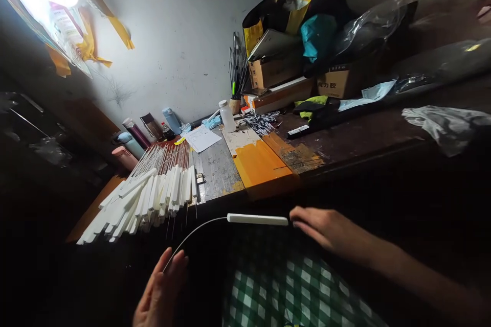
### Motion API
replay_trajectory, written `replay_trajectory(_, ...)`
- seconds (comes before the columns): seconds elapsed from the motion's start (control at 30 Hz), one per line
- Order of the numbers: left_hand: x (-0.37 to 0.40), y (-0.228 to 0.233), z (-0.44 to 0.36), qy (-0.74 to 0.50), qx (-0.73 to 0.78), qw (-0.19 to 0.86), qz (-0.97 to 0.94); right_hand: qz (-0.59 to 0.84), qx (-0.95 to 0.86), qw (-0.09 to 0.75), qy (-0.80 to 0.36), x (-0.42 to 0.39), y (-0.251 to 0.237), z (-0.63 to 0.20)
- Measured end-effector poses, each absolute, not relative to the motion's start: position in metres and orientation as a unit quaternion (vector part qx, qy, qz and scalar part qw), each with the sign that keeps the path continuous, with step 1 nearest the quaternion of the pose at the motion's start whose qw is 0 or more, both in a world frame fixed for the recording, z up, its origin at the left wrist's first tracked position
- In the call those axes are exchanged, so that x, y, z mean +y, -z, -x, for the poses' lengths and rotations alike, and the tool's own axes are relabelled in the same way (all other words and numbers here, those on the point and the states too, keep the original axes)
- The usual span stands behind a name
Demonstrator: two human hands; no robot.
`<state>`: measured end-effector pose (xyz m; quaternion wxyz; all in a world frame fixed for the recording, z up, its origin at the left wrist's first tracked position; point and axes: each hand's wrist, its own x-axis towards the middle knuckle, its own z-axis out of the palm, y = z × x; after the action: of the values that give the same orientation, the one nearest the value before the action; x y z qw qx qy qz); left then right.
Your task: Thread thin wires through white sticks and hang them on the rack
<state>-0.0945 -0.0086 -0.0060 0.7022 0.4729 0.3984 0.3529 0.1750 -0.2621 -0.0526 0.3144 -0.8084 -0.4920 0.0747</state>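
A thin bendy wire (197, 228) curves up from my left hand (163, 286), its lower end pinched between the thumb and fingers. On the wire's far end sits a white foam-like stick (257, 219), nearly level above my lap. Right at that stick's right tip is my right hand (316, 222), with thumb and fingers brought together; what they pinch there is too small to make out. To the left, a big pile of similar white sticks (153, 196) on thin wires lies across the table, the stick ends jutting past its front edge.
Bottles and flasks (136, 133) line the wall behind the pile. A paper sheet (202, 138), a white bottle (227, 116) and black-and-white pieces (262, 122) lie mid-table. Boxes (276, 69), bags and a grey cloth (445, 122) occupy the right. A green checked cloth (284, 286) covers my lap.
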Motion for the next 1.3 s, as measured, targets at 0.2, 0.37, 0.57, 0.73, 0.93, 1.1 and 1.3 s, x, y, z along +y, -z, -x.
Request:
replay_trajectory(0.2, -0.032, 0.035, 0.059, -0.450, 0.337, 0.741, -0.367, 0.819, -0.398, 0.360, -0.203, -0.285, 0.110, -0.122)
replay_trajectory(0.37, -0.040, 0.026, 0.053, -0.519, 0.329, 0.678, -0.404, 0.833, -0.367, 0.355, -0.215, -0.313, 0.125, -0.121)
replay_trajectory(0.57, -0.060, 0.039, 0.039, -0.473, 0.341, 0.683, -0.441, 0.827, -0.349, 0.359, -0.254, -0.321, 0.121, -0.110)
replay_trajectory(0.73, -0.073, 0.051, 0.017, -0.321, 0.363, 0.755, -0.442, 0.815, -0.362, 0.361, -0.272, -0.313, 0.127, -0.091)
replay_trajectory(0.93, -0.062, 0.065, -0.001, -0.308, 0.349, 0.777, -0.425, 0.804, -0.377, 0.371, -0.272, -0.314, 0.135, -0.084)
replay_trajectory(1.1, -0.061, 0.072, -0.007, -0.296, 0.322, 0.786, -0.437, 0.823, -0.363, 0.339, -0.275, -0.314, 0.142, -0.081)
replay_trajectory(1.3, -0.068, 0.062, -0.017, -0.267, 0.320, 0.795, -0.440, 0.838, -0.318, 0.344, -0.280, -0.311, 0.143, -0.075)
